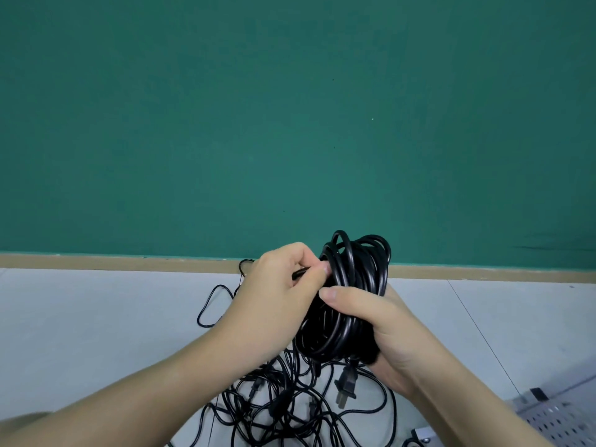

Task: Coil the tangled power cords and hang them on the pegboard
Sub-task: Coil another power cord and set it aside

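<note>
While R hand (383, 330) grips coiled cord (348, 295), L hand (283, 285) pinches its end.

Your two hands, the left hand (277, 295) and the right hand (383, 330), meet at centre frame on one coiled cord (351, 285); below lies one tangled heap of cords (290, 404), cord count unclear, and one pegboard (561, 421) at lower right.

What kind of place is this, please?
Probably a workshop or storage room, seen at floor level. A plain green wall meets a grey floor, a metal pegboard lies at the right, and tangled power cords lie below the hands.
</note>
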A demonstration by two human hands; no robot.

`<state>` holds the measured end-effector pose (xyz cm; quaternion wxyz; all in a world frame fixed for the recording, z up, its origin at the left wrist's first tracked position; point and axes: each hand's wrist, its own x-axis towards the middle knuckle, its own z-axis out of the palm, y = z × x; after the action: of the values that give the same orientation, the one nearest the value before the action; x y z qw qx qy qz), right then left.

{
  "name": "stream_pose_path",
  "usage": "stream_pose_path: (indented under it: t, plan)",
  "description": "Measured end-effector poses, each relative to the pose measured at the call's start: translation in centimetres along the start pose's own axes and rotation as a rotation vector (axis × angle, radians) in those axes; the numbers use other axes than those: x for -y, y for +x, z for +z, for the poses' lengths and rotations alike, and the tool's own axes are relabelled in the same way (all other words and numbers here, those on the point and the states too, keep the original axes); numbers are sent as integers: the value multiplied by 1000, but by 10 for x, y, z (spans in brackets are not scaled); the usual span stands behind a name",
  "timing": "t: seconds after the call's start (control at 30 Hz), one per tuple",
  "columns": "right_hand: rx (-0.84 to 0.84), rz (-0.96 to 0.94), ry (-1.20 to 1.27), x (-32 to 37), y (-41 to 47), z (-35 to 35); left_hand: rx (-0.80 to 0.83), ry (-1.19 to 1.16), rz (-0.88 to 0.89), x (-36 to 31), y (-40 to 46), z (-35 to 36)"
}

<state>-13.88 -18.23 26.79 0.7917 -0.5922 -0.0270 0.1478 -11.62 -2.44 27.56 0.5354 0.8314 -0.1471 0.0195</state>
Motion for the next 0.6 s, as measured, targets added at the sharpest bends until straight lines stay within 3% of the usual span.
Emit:
stream_pose_path:
  t: [0.27, 0.43, 0.6]
  plan:
    - [-25, -52, -12, 4, -2, -3, 311, -145, -5, 3, -1, -7]
    - [-79, -37, 30, 11, -10, -3, 181, -147, 23, 2, 7, -15]
    - [-241, -45, 194, 25, -6, -24, 15, -311, -89, 5, 15, -25]
